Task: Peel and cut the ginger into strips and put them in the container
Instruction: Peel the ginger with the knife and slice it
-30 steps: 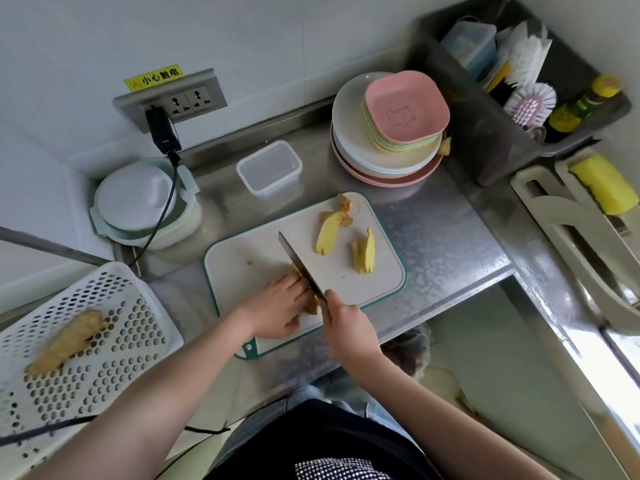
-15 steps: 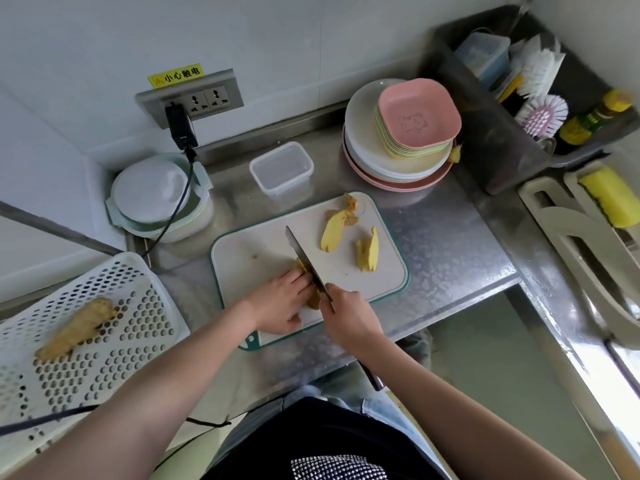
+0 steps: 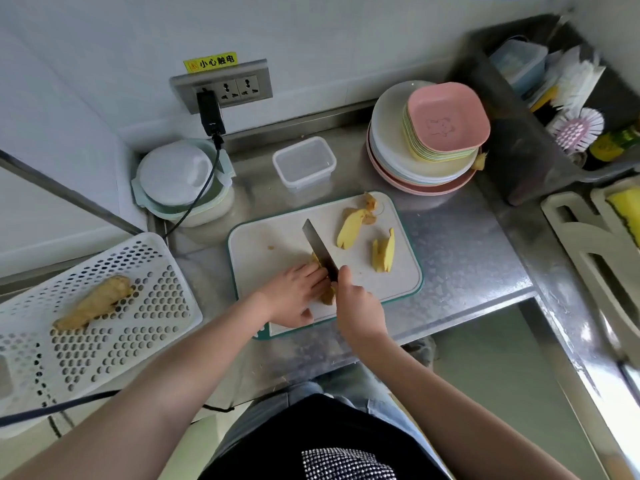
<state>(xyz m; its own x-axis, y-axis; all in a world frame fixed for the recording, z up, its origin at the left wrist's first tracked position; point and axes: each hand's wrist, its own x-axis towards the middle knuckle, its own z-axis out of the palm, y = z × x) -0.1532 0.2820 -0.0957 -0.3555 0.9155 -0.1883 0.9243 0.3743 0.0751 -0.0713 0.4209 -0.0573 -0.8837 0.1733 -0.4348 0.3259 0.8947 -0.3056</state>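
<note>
ginger piece [image 3: 325,284] pinned on the cutting board [image 3: 263,254] under the left hand [image 3: 294,299], knife [image 3: 320,251] gripped in the right hand [image 3: 360,306], blade on the ginger. peeled pieces [image 3: 382,252] further right, clear container [image 3: 304,162] behind on the steel counter [image 3: 460,251]. board's near edge close to the counter lip, white basket [image 3: 138,323] left with unpeeled ginger [image 3: 93,303].

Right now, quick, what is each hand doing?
Left hand: fingers pressing down on the ginger piece on the cutting board.
Right hand: closed round the knife.
</note>
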